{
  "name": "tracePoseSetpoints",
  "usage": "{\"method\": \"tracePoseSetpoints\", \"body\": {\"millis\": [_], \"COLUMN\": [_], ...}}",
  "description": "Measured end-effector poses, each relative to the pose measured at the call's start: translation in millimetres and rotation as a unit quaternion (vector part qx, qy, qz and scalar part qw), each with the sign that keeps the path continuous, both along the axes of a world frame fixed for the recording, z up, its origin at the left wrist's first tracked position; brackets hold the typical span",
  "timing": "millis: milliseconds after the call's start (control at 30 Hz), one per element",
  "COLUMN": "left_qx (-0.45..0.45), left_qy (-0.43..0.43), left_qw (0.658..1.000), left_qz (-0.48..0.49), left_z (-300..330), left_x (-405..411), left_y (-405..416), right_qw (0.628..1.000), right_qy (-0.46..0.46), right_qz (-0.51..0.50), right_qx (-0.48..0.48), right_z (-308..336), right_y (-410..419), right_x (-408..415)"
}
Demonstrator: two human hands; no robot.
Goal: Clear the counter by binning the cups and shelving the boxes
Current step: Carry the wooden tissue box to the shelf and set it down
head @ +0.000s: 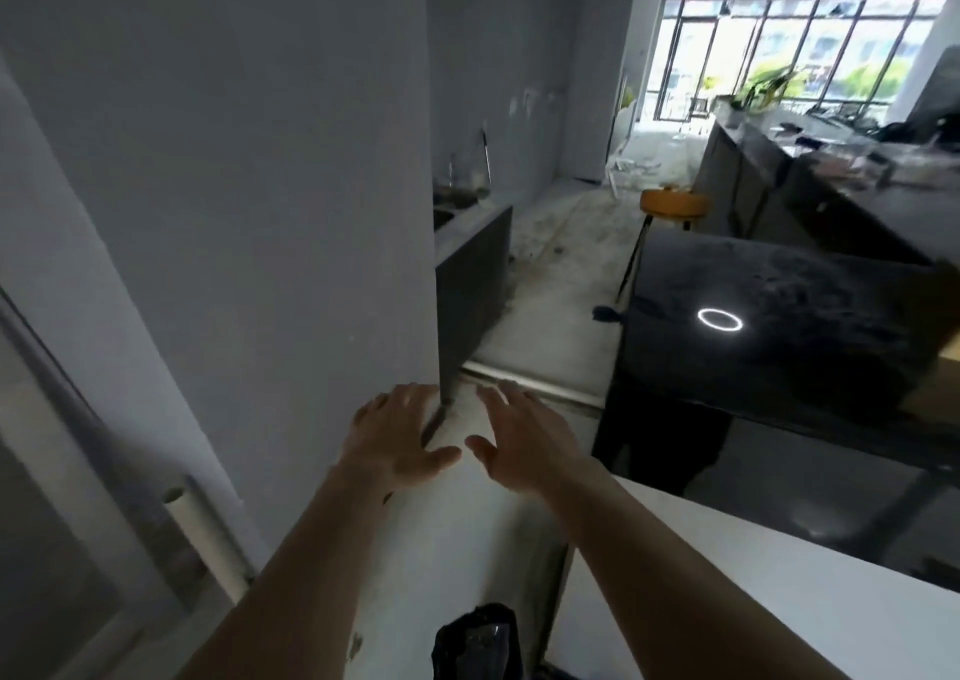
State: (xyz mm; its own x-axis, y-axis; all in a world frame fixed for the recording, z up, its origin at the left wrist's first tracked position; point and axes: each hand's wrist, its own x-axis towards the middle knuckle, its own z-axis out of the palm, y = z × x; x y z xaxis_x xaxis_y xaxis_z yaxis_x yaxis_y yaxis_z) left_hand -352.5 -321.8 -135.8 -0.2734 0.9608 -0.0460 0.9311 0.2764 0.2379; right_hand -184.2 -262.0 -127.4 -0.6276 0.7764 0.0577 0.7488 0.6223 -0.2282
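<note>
My left hand (pixel 397 432) and my right hand (pixel 522 438) are stretched out in front of me, palms down, fingers spread, holding nothing. They hover side by side over the pale floor near the corner of a grey wall (pixel 234 186). A black glossy counter (pixel 779 326) stands to the right, its top bare and reflecting a ring light. The edge of a cardboard box (pixel 943 367) shows at the far right of that counter. A black-lined bin (pixel 478 640) sits at the bottom between my forearms. No cups are in view.
A white surface (pixel 753 601) fills the lower right. A yellow stool (pixel 674 206) stands beyond the black counter. A grey cabinet with a sink and tap (pixel 470 243) runs along the left wall. A long dark counter (pixel 831 186) with clutter extends toward the windows.
</note>
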Motion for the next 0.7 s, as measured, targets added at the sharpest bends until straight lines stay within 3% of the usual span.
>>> {"method": "tracePoseSetpoints", "body": {"millis": [133,333,567,700], "left_qx": [0.059,0.115,0.176,0.209], "left_qy": [0.004,0.012,0.000,-0.080], "left_qw": [0.998,0.993,0.979,0.961], "left_qz": [0.011,-0.013,-0.100,-0.161], "left_z": [66,138,182,188], "left_x": [47,129,239,307], "left_y": [-26,-35,0,36], "right_qw": [0.997,0.992,0.975,0.957], "right_qy": [0.061,0.065,0.073,0.076], "right_qz": [0.020,-0.030,-0.152,-0.240], "right_qx": [0.043,0.107,0.148,0.146], "right_z": [67,137,181,190], "right_y": [-28,-52,-47,-31], "right_x": [50,142,268,342]}}
